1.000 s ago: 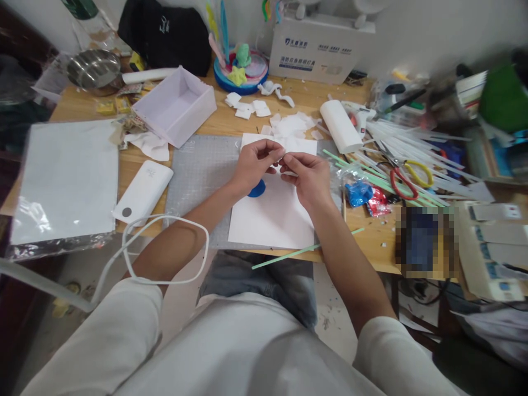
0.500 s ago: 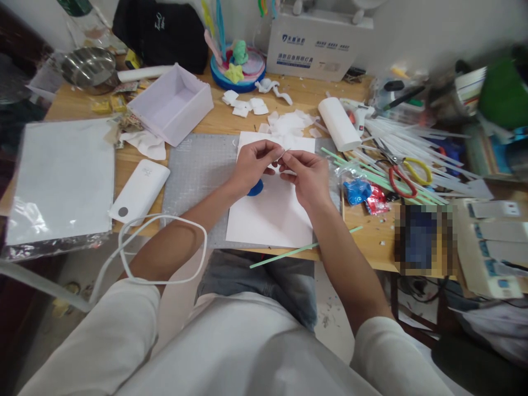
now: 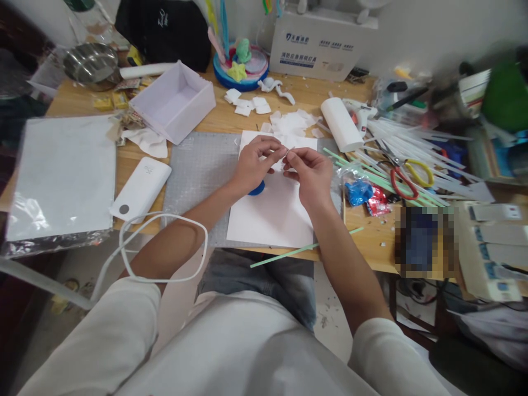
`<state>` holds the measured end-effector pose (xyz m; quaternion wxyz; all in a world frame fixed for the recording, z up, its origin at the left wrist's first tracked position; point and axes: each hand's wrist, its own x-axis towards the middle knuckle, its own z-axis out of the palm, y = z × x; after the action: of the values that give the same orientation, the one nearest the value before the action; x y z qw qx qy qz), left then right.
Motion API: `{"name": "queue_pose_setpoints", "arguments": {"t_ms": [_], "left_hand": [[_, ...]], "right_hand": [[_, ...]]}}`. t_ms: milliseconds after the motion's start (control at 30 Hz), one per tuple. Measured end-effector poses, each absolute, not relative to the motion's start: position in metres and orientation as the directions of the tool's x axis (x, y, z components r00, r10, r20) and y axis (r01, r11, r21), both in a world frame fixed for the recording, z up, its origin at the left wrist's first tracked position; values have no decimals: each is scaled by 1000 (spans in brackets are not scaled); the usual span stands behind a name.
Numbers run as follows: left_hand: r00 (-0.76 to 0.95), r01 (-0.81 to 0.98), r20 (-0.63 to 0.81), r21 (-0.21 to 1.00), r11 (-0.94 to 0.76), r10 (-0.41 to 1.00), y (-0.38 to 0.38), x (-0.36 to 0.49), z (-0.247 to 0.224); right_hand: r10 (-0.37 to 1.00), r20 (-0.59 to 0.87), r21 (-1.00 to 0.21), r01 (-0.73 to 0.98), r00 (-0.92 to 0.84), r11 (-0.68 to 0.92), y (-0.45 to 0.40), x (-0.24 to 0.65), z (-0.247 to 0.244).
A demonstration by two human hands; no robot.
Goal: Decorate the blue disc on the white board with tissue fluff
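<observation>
My left hand [image 3: 256, 164] and my right hand [image 3: 311, 171] meet above a white sheet of paper [image 3: 272, 220], fingertips pinched close together. Between them is a small, thin, pale piece, too small to name. Partly hidden under my left hand, a round blue thing [image 3: 256, 188] lies on the paper. Beneath the paper is a grey cutting mat [image 3: 198, 165]. A light green stick [image 3: 284, 256] crosses the table's front edge below my right forearm.
A lilac box [image 3: 177, 104], a white power bank [image 3: 142, 187] and a cable loop [image 3: 165, 281] are on the left. White scraps [image 3: 291, 124] lie behind my hands. To the right are scissors [image 3: 406, 176], white sticks [image 3: 412, 143], a glue gun [image 3: 365, 116] and blue and red packets [image 3: 358, 191].
My fingertips have shifted slightly against each other around the small piece. The whole view has moved a little; the things on the table stay in place.
</observation>
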<state>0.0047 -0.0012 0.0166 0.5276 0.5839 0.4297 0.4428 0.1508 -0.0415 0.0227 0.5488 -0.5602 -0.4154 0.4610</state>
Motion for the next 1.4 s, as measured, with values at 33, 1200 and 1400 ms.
{"name": "queue_pose_setpoints", "arguments": {"t_ms": [33,1200,1400], "left_hand": [[231,61,102,991,-119,968,-1,4,17],[261,-9,159,987,-162,952,-4,4,16],[261,21,152,986,-163,953,0,3,12]], "right_hand": [[971,-38,-999,-3,237,-38,-42,151,22],[960,168,-970,211,225,121,-43,152,23],[956,210,-932,338,203,133,-47,150,26]]}}
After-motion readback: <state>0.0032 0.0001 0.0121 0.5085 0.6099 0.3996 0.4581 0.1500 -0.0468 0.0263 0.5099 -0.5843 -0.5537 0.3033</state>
